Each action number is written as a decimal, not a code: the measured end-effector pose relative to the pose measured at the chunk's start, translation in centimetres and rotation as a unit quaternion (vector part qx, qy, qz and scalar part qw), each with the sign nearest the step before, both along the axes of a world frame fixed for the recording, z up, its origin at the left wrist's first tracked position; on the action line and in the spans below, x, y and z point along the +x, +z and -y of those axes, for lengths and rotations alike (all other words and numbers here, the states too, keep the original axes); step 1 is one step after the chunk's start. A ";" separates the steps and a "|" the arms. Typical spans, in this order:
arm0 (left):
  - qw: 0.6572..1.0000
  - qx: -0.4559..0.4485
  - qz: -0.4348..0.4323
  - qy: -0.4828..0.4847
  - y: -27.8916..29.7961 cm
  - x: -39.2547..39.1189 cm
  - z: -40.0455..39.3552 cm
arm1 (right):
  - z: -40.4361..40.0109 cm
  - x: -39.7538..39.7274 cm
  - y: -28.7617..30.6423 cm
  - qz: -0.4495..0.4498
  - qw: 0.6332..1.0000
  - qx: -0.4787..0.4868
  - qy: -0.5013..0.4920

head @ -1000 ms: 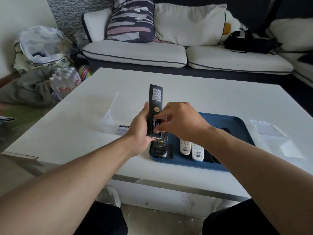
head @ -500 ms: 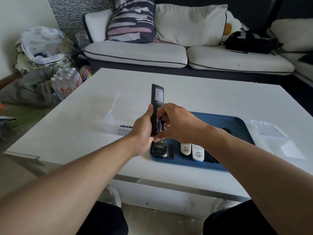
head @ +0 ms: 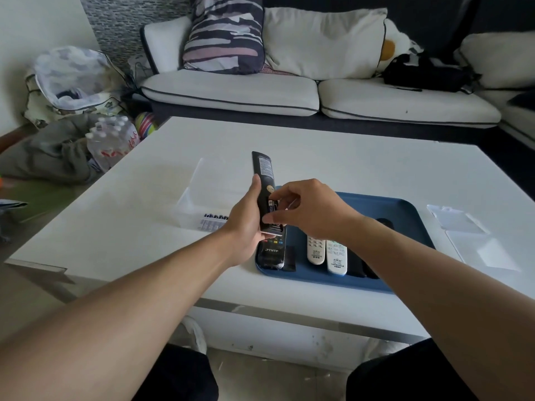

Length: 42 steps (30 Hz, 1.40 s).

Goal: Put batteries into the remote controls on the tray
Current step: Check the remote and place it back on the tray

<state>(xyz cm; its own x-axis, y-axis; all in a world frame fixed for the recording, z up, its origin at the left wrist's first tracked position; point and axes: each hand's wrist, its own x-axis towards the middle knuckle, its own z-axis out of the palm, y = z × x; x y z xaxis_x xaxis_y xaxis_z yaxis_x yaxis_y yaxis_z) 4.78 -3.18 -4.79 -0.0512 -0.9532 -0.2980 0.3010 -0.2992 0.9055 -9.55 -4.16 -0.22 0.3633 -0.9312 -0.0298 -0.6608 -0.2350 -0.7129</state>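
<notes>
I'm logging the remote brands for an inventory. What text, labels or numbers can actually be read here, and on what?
"THTF": black remote on the tray.
Held remote: white sticker, print too small.
Two white remotes: markings blurred.
Water bottle pack: red print unreadable.
Batteries in the clear box: unreadable.

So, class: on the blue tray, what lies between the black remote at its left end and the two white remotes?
In the head view, a small black cover lies beside the black remote; then bare blue tray up to the white remotes.
</notes>
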 end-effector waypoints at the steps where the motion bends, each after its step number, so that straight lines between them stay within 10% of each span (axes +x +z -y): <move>1: 1.000 -0.001 0.009 0.010 0.0 -0.1 0.0 | 0.0 0.1 -0.2 0.005 1.000 -0.003 -0.014; 13: 0.998 -0.021 0.022 0.057 -0.2 -0.9 0.0 | 0.0 0.9 -0.1 0.181 0.969 0.141 -0.096; 19: 0.997 0.033 -0.018 0.064 0.1 -1.0 -0.4 | 0.9 -0.3 1.4 0.446 0.800 0.378 -0.139; 25: 0.996 0.064 -0.054 0.034 1.1 -0.6 -0.6 | -0.4 -0.4 0.9 0.002 0.999 0.047 0.010; 34: 0.996 0.089 -0.033 -0.004 1.2 0.3 -0.7 | -0.3 0.0 0.2 -0.175 0.968 -0.116 0.137; 42: 0.994 0.098 -0.038 -0.018 1.4 -0.1 -1.2 | -0.2 -0.1 0.5 -0.164 0.967 -0.075 0.180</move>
<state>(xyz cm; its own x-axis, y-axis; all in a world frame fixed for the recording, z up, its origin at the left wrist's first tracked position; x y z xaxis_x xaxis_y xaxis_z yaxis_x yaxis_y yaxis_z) 4.66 -2.02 -3.39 -0.1131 -0.8744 -0.4719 0.3515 -0.4794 0.8041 -9.61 -3.94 0.32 0.6593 -0.7483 -0.0729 -0.7012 -0.5770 -0.4188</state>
